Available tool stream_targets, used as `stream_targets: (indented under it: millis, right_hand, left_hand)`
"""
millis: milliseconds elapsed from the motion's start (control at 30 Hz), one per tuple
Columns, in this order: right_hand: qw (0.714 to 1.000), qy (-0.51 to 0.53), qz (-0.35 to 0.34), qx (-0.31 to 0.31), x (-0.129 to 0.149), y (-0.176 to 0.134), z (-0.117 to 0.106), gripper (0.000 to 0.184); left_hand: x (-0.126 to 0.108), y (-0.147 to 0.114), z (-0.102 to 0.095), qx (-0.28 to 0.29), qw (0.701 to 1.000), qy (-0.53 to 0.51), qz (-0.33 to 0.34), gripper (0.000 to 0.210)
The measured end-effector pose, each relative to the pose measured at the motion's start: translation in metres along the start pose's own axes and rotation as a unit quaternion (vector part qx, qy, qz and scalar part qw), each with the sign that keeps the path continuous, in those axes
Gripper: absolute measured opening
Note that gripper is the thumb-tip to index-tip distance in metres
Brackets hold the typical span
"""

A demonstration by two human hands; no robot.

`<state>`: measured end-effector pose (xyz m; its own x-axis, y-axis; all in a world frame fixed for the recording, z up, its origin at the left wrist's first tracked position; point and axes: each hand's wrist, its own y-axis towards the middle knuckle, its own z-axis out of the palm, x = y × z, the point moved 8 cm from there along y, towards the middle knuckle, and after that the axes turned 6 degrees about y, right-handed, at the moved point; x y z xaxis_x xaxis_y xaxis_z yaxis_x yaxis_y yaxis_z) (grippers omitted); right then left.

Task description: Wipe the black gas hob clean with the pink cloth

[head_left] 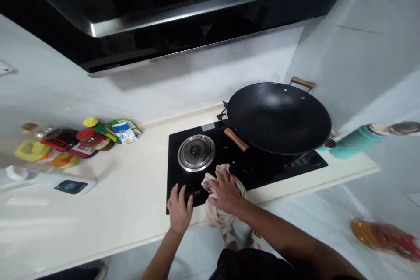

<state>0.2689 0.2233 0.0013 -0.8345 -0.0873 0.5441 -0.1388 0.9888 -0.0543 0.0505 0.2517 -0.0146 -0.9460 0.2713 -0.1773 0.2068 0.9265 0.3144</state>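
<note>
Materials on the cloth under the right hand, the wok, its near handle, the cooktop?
Cloth: soft matte fabric, by its bunched folds; fiber unclear.
Wok: probably metal, dark satin finish, soft highlight.
Near handle: likely wood, brown.
Cooktop: probably glass, glossy black with reflections.

We extend our left forearm (162,253) up from the lower edge, with our left hand (180,212) back upward, fingers loosely bent and apart, thumb angled inward. We slant our bare right forearm (278,229) in from the lower right, our right hand (226,192) also back upward, fingers curved forward, palm hidden.
</note>
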Motion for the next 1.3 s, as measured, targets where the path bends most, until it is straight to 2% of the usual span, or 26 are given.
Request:
stream_targets:
  millis: [100,333,500,667,800,933,1000,1167,1300]
  right_hand:
    - [1.000,0.003,-0.014,0.006,-0.013,0.000,0.000,0.067]
    - [0.993,0.024,-0.101,-0.057,-0.074,-0.052,-0.022,0.036]
    - [0.987,-0.010,-0.065,-0.143,-0.124,-0.073,-0.043,0.032]
    - [0.982,-0.042,-0.054,-0.178,-0.161,-0.092,-0.059,0.033]
    - [0.974,-0.084,0.039,-0.205,-0.202,-0.103,-0.080,0.034]
    - [0.954,-0.135,0.159,-0.215,-0.237,-0.087,-0.104,0.039]
    - [0.949,-0.141,0.184,-0.214,-0.243,-0.067,-0.112,0.038]
    - [0.972,-0.095,0.142,-0.161,-0.234,0.000,-0.115,0.035]
    - [0.982,-0.057,0.107,-0.143,-0.230,0.024,-0.117,0.039]
  left_hand:
    - [0.018,-0.005,0.006,-0.008,0.998,0.056,0.014,0.050]
    - [0.014,-0.006,0.013,0.005,0.995,0.095,0.012,0.053]
    - [0.014,-0.005,0.011,0.015,0.994,0.104,0.005,0.053]
    - [0.014,-0.004,0.011,0.015,0.994,0.107,0.006,0.054]
    - [0.015,-0.004,0.013,0.019,0.995,0.096,0.007,0.055]
    - [0.016,-0.005,0.015,0.023,0.996,0.088,0.006,0.056]
    - [0.015,-0.005,0.015,0.019,0.996,0.089,0.009,0.056]
    - [0.013,-0.005,0.014,0.006,0.995,0.096,0.011,0.057]
    - [0.013,-0.005,0.014,0.005,0.995,0.095,0.010,0.057]
